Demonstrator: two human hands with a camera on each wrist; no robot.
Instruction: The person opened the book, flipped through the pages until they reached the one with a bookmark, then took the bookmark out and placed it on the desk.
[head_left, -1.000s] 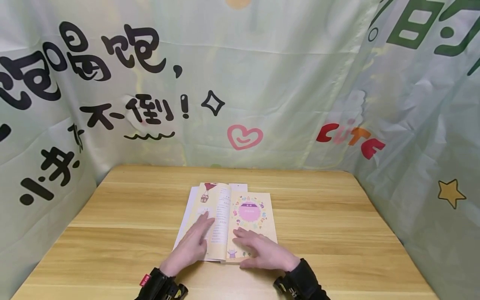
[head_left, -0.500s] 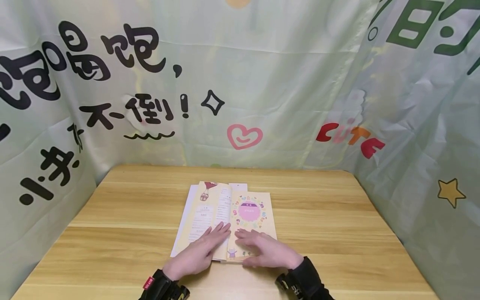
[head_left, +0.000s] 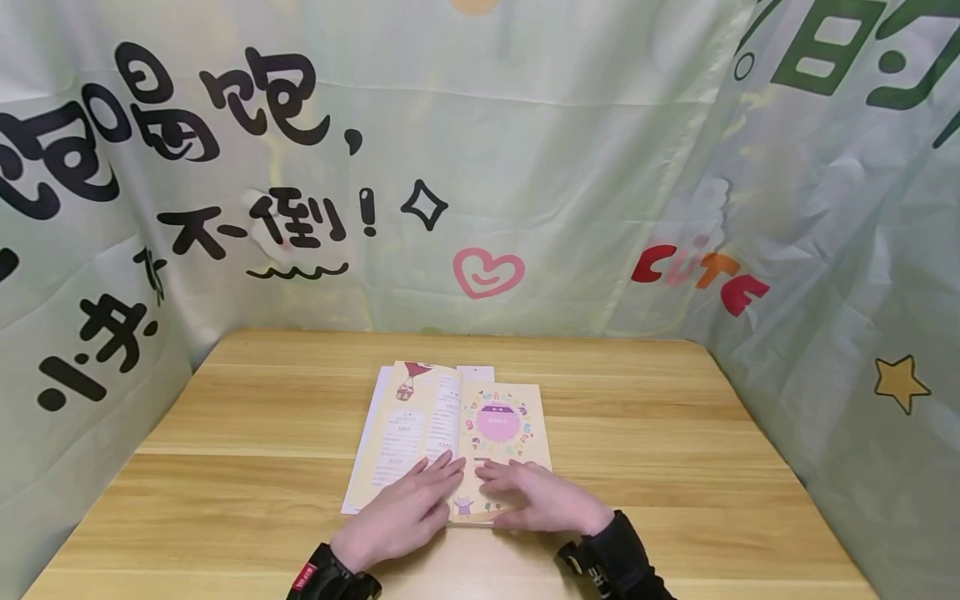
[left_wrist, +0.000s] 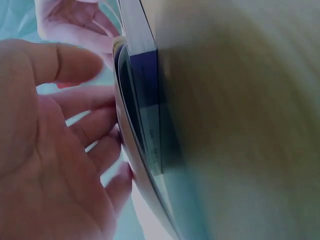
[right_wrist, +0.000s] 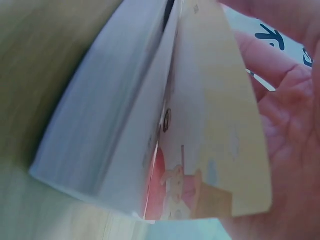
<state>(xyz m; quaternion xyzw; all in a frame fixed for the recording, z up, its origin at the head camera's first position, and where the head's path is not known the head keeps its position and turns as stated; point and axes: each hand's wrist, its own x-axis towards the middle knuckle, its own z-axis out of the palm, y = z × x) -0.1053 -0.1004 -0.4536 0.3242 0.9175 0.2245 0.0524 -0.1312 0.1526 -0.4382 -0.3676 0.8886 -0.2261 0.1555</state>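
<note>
Wood surface (head_left: 225,433): pale plank top, carries the bk; both hands rest at its near edge.
Book: thin yellow-paged picture book w/ pink round emblem (head_left: 457,437), lying open & flat, mid-surface, directly under both grips.
L hand (head_left: 401,517): released, fingers straight & flat, palm down on the left page; fingertips reach the centre fold, just beside the R fingertips. No pinch on any page.
R hand (head_left: 536,500): released too, fingers stretched flat over the lower part of the right page, below the pink emblem; thumb near the bk's front edge.
L wrist view: left hand (left_wrist: 55,145) open, fingers spread vs. the curved page edge; dark blue cover edge (left_wrist: 145,80) just past the fingertips.
R wrist view: page block (right_wrist: 115,115) w/ top yellow leaf bowed up off it, right palm (right_wrist: 285,135) beside it; blurred, can't tell if fingers touch that leaf.
Backdrop: pale green cloth w/ black characters, pink heart (head_left: 487,273), yellow star (head_left: 900,385), beyond the bk, well apart from both grips.
Progress (judged): bk is opened & spread; pressing pages flat along the fold looks underway. Top right leaf bows a bit, so flattening seems not finished.
</note>
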